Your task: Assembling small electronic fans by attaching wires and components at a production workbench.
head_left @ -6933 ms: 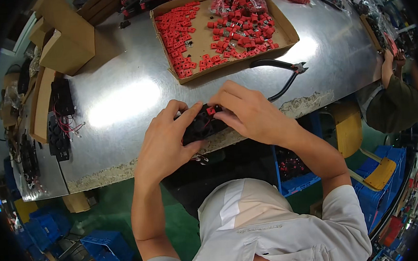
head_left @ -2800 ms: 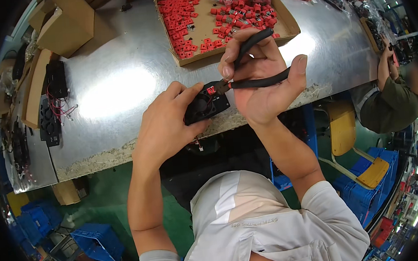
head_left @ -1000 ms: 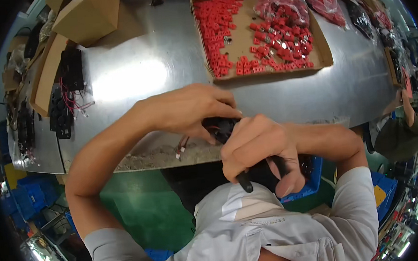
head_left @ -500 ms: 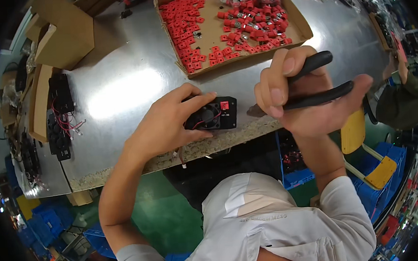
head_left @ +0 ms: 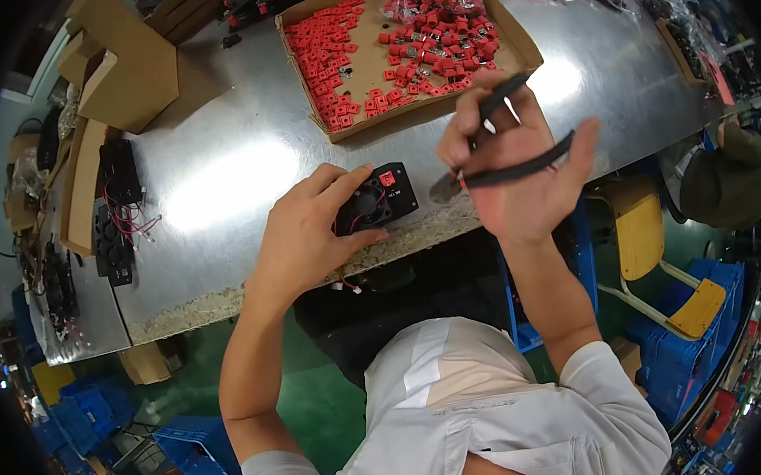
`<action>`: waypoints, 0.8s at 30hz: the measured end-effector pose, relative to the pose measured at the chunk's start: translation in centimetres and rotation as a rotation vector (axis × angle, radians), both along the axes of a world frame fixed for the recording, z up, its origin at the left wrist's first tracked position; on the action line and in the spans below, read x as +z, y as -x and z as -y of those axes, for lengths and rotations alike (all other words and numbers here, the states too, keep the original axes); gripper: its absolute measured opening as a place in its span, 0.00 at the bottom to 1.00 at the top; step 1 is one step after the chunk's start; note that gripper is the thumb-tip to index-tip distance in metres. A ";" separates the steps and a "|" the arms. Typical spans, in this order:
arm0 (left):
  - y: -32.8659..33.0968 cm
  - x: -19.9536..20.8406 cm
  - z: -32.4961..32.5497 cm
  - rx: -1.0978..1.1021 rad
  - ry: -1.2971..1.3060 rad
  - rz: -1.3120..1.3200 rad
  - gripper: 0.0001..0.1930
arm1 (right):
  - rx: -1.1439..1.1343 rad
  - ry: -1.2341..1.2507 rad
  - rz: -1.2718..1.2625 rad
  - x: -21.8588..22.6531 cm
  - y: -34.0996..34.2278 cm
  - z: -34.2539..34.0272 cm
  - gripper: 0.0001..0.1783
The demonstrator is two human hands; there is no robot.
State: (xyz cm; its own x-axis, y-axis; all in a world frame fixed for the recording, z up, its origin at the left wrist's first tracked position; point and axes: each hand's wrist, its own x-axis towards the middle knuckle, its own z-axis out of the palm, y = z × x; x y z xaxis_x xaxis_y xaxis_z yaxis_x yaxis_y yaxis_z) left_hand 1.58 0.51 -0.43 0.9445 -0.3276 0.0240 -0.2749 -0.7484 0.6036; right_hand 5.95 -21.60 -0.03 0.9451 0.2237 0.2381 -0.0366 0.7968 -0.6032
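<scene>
My left hand (head_left: 296, 230) grips a black plate with a small cooling fan (head_left: 401, 196) by its left end, thumb along the near edge and fingers over the far edge. A square red part (head_left: 387, 179) sits on its face beside the fan. Thin wires with a white plug hang over the bench edge below this hand. In my right hand (head_left: 519, 206), palm up, is a pair of pliers (head_left: 526, 171) with black handles spread apart. Their blurred jaws point left, just right of the fan plate and apart from it.
A shallow cardboard tray (head_left: 424, 109) of red parts lies at the far side of the metal bench (head_left: 213, 117). Similar fan units (head_left: 113, 230) with red wires lie at left beside a cardboard box (head_left: 136, 91). A yellow chair (head_left: 641, 237) stands at right.
My right hand has moved left with the pliers, bringing their jaws closer to the fan plate, and its palm shows more. The fan plate is tilted slightly. The whole view has shifted a little.
</scene>
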 end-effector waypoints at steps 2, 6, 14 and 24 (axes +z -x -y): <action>-0.1 0.2 0.2 0.021 0.007 -0.026 0.33 | 0.021 0.024 0.028 0.4 -1.1 -0.4 0.53; 0.0 0.2 0.3 0.067 0.027 -0.053 0.33 | 0.098 0.045 0.105 -0.2 -2.6 -1.7 0.54; 0.2 0.0 0.7 0.111 0.006 -0.077 0.33 | 0.044 0.047 0.128 -1.0 -2.7 -3.3 0.53; 0.1 0.1 0.9 0.107 0.002 -0.091 0.33 | -0.002 0.120 0.154 -1.5 -2.8 -3.7 0.53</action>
